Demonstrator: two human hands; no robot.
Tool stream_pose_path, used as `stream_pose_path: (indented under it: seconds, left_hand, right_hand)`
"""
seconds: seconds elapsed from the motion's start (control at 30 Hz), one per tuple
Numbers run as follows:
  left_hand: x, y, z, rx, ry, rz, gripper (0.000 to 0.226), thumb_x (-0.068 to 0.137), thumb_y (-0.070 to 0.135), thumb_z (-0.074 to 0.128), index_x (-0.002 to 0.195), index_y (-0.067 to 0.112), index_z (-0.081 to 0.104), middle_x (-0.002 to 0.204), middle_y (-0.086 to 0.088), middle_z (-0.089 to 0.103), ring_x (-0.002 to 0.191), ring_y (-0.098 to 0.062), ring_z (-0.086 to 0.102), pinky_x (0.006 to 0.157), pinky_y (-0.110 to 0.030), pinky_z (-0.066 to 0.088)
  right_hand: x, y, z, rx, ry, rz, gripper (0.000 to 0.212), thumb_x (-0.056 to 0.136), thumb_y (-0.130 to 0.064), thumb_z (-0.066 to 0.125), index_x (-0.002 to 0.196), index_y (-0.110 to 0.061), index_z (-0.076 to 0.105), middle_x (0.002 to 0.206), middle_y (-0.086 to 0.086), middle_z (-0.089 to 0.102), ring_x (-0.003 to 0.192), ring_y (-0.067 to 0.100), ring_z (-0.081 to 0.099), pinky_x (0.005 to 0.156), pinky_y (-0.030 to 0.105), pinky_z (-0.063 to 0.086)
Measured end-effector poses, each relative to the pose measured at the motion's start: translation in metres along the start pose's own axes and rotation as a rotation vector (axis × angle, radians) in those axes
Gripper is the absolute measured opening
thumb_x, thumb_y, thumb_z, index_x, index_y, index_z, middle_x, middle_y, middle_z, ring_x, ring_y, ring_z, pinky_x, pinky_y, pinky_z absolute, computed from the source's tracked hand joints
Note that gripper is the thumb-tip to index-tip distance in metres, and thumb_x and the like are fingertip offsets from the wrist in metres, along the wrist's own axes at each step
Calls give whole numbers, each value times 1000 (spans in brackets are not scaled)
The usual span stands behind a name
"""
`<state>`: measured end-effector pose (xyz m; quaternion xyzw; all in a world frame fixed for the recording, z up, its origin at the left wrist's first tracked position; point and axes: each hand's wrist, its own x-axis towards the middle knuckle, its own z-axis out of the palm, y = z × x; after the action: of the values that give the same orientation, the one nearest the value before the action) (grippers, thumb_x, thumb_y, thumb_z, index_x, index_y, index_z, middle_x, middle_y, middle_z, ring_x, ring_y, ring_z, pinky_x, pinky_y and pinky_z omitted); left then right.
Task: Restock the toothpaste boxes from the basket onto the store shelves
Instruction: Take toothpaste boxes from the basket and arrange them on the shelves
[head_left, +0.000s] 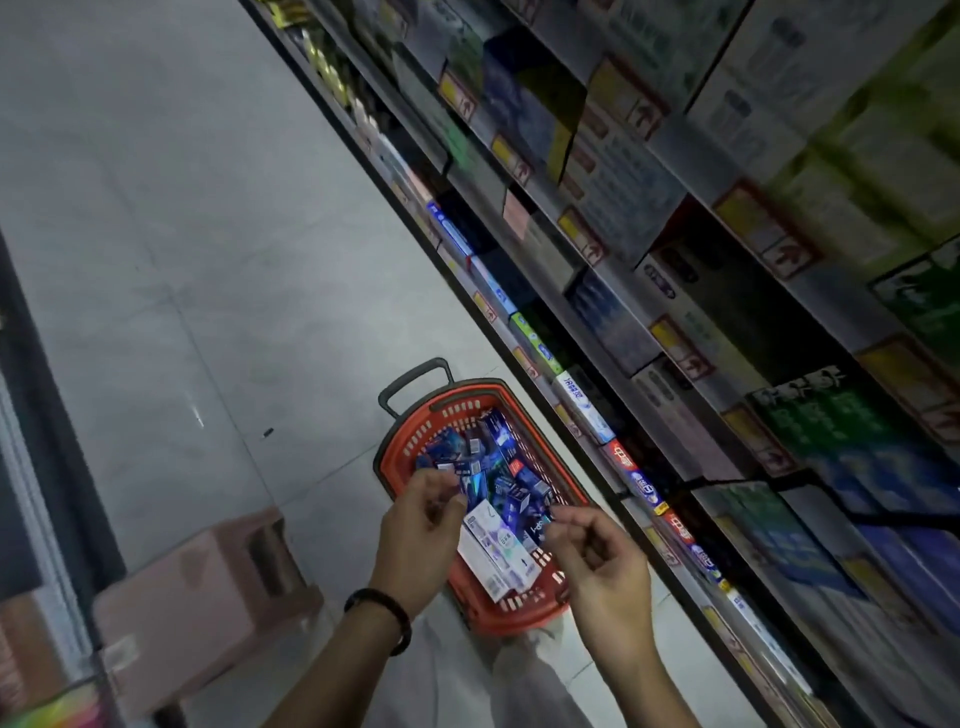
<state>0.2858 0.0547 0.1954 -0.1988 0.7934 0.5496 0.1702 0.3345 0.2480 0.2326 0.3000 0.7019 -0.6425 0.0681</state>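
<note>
A red basket (408, 441) with a dark handle stands on the floor beside the shelves (618, 275). It holds several toothpaste boxes: dark blue ones (501, 457) piled at the far end and a long white box (493, 564) lying on top at the near end. My left hand (423, 525), a dark bracelet on its wrist, hovers over the basket's left rim with fingers loosely curled. My right hand (597, 561) hovers over the right rim, fingers also loosely curled. I see nothing held in either hand.
Shelves packed with toothpaste boxes and yellow price tags run along the right side. A pinkish box or stool (208, 587) sits on the grey floor at the lower left, next to another dark shelf unit (31, 467).
</note>
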Motion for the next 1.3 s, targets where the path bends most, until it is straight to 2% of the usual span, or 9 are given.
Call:
stream_pose_path:
  seconds: [0.13, 0.27, 0.43, 0.67, 0.8, 0.9, 1.03, 1.17, 1.3]
  left_hand:
    - [30, -51, 20, 35, -21, -54, 15, 101, 24, 68, 109, 36, 62, 104, 17, 72, 95, -4, 70, 76, -26, 61]
    - [60, -96, 45, 43, -17, -73, 15, 101, 19, 68, 108, 31, 65, 103, 15, 73, 95, 6, 66, 73, -11, 53]
    - [97, -145, 73, -5, -16, -129, 17, 100, 15, 67, 104, 31, 67, 98, 12, 73, 94, -11, 71, 88, -39, 61]
    - [154, -202, 105, 11, -9, -197, 19, 100, 11, 64, 101, 30, 67, 93, -4, 73, 87, -28, 72, 81, -50, 62]
    - [185, -227, 119, -78, -9, -288, 22, 103, 11, 62, 110, 32, 62, 98, -19, 72, 89, -36, 74, 78, -49, 64]
    - [203, -241, 130, -113, -48, -353, 33, 104, 17, 64, 127, 39, 54, 96, -7, 71, 88, -30, 77, 78, -45, 65]
    - [220, -259, 144, -119, -122, -404, 51, 103, 27, 66, 143, 50, 44, 104, -8, 73, 77, -25, 74, 69, -41, 64]
    - [229, -263, 157, -117, -123, -405, 54, 104, 24, 65, 147, 47, 42, 86, 2, 63, 92, -44, 74, 77, -52, 64]
    - [234, -272, 164, -60, -88, -341, 49, 103, 32, 66, 145, 44, 46, 96, -6, 69, 95, -35, 74, 82, -54, 63]
  right_hand:
    - [21, 45, 17, 17, 30, 66, 18, 94, -2, 76, 99, -19, 79, 93, 4, 78, 92, 22, 75, 89, 38, 60]
    - [44, 90, 30, 0, 32, 100, 23, 93, 5, 75, 98, -17, 79, 89, 7, 78, 89, 24, 75, 87, 36, 62]
    - [70, 137, 43, -2, 19, 144, 25, 93, 7, 73, 99, -17, 78, 89, 3, 78, 87, 18, 76, 81, 28, 63]
    - [112, 198, 59, -15, 56, 175, 23, 92, 3, 75, 97, -19, 79, 90, 0, 78, 86, 21, 75, 84, 40, 62]
    - [136, 226, 67, -14, 57, 201, 24, 92, 1, 76, 97, -23, 78, 87, 1, 78, 86, 19, 75, 80, 40, 62]
    - [147, 240, 71, 2, 50, 204, 21, 93, -4, 77, 99, -24, 78, 88, 2, 78, 88, 21, 75, 73, 30, 60]
    - [152, 255, 75, 16, 40, 221, 22, 93, -3, 77, 99, -24, 79, 88, 1, 78, 89, 19, 75, 78, 32, 60]
    - [149, 264, 76, 22, 21, 241, 19, 94, -2, 76, 99, -20, 79, 85, 1, 78, 84, 13, 75, 70, 24, 60]
    - [142, 277, 77, -4, 34, 263, 21, 92, -8, 79, 93, -29, 80, 88, -2, 80, 87, 16, 76, 81, 40, 61]
